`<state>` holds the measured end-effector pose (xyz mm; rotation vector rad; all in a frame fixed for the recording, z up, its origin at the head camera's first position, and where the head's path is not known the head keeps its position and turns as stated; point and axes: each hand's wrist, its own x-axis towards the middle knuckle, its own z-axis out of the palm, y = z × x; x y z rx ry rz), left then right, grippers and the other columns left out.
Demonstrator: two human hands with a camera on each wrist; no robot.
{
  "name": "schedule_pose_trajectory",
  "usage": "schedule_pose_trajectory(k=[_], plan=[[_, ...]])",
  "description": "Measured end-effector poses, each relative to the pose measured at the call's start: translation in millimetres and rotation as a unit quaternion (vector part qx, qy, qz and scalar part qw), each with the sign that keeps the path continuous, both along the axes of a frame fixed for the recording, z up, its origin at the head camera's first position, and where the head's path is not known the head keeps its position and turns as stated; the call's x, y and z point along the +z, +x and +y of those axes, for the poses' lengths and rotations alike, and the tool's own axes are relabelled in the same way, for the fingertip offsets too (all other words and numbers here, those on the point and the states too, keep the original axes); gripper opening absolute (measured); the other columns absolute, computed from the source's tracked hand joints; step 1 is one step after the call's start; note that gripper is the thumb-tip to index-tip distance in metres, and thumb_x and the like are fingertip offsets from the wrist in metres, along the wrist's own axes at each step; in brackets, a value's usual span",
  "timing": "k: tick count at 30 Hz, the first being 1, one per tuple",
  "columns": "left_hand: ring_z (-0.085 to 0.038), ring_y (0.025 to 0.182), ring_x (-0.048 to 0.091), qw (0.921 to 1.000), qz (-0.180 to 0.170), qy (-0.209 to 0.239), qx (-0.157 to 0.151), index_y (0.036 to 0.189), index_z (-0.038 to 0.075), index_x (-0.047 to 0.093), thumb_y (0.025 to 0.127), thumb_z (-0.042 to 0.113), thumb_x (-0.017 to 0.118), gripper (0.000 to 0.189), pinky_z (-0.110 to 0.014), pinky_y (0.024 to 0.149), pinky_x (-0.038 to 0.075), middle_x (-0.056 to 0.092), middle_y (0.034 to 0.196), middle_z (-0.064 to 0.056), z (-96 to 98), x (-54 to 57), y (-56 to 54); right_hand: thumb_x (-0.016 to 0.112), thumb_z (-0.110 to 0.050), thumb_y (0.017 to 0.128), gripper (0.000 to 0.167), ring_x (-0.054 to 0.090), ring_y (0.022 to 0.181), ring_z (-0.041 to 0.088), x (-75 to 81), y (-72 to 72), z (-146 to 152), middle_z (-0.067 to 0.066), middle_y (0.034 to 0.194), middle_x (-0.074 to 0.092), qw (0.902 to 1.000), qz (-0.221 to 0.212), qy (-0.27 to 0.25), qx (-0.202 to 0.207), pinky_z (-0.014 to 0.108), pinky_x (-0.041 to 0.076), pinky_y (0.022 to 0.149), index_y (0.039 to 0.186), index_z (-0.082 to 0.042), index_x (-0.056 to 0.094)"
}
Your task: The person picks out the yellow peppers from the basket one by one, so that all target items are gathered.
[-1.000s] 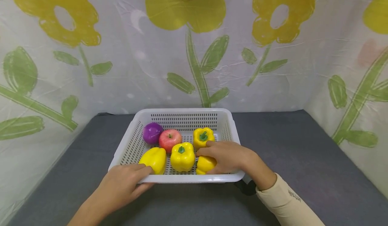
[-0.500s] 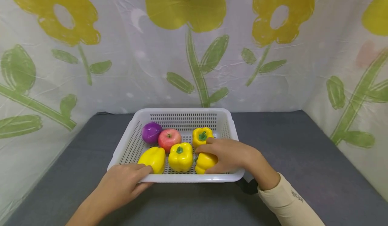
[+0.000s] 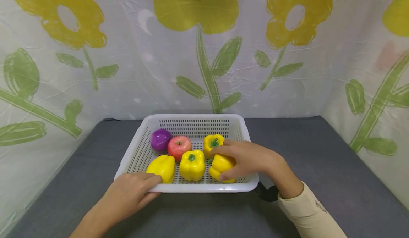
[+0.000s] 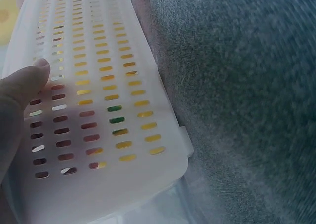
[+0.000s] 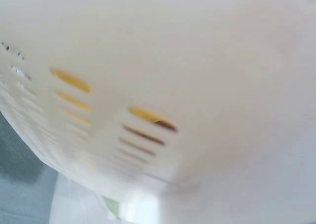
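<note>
A white plastic basket (image 3: 198,187) holds several yellow bell peppers, a red apple (image 3: 179,148) and a round purple item (image 3: 160,140). At its near left corner, my left hand (image 3: 127,193) grips the rim; the left wrist view shows the thumb (image 4: 34,78) against the slotted wall. My right hand (image 3: 252,158) reaches over the near right corner, fingers curled round a yellow bell pepper (image 3: 220,165) lying on its side. Three other peppers lie nearby: a middle pepper (image 3: 192,169), a left pepper (image 3: 162,167) and a back pepper (image 3: 211,141), partly hidden by my right fingers.
Dark grey cloth (image 3: 319,160) covers the table under the basket. A pale curtain (image 3: 134,78) with painted yellow flowers hangs behind and along both sides. A black object (image 3: 266,192), mostly hidden, sits under my right wrist. The basket wall (image 5: 222,61) fills the blurry right wrist view.
My right hand has shifted slightly right and away from me, and the pepper under it has moved a little right with it. My left hand stays on the rim.
</note>
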<state>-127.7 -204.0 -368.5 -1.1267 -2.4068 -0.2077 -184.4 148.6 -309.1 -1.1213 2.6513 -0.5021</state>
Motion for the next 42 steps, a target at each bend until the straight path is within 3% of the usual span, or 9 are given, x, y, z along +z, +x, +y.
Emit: schedule_pose_trajectory(k=[5,17,30,42], plan=[[-0.006,0.058,0.041,0.9999,-0.004,-0.01,0.0,0.084,0.023,0.052,0.076,0.026,0.079,0.028,-0.02,0.052,0.035,0.045,0.07,0.015,0.8,0.7,-0.4,0.076,-0.044,0.083,0.063,0.054,0.091,0.013,2.9,-0.7,5,-0.003,0.122,0.056,0.9999,-0.003,-0.009,-0.009,0.034,0.048,0.078,0.139,-0.02,0.059],[-0.004,0.055,0.034,0.9998,0.019,0.008,0.002,0.079,0.024,0.049,0.076,0.026,0.067,0.018,-0.019,0.051,0.028,0.039,0.066,0.017,2.4,0.4,-0.8,0.076,-0.044,0.083,0.064,0.054,0.087,0.013,5.4,-1.0,7,-0.006,0.114,0.055,0.9999,0.0,-0.013,-0.007,0.034,0.047,0.076,0.14,-0.02,0.058],[-0.004,0.055,0.033,0.9994,0.029,0.017,-0.004,0.077,0.024,0.048,0.074,0.027,0.066,0.018,-0.019,0.051,0.027,0.038,0.065,0.017,4.0,-1.9,-2.0,0.075,-0.047,0.084,0.065,0.054,0.09,0.013,7.1,-0.5,9,-0.006,0.117,0.056,0.9999,0.003,-0.013,-0.011,0.034,0.047,0.077,0.14,-0.02,0.057],[-0.003,0.054,0.033,0.9996,0.024,0.017,0.004,0.077,0.024,0.05,0.073,0.026,0.068,0.019,-0.018,0.05,0.028,0.037,0.064,0.017,4.5,-3.2,-1.7,0.076,-0.042,0.085,0.064,0.054,0.088,0.013,10.3,-1.8,15,-0.002,0.12,0.055,0.9987,0.026,-0.043,-0.002,0.032,0.049,0.075,0.14,-0.016,0.056]])
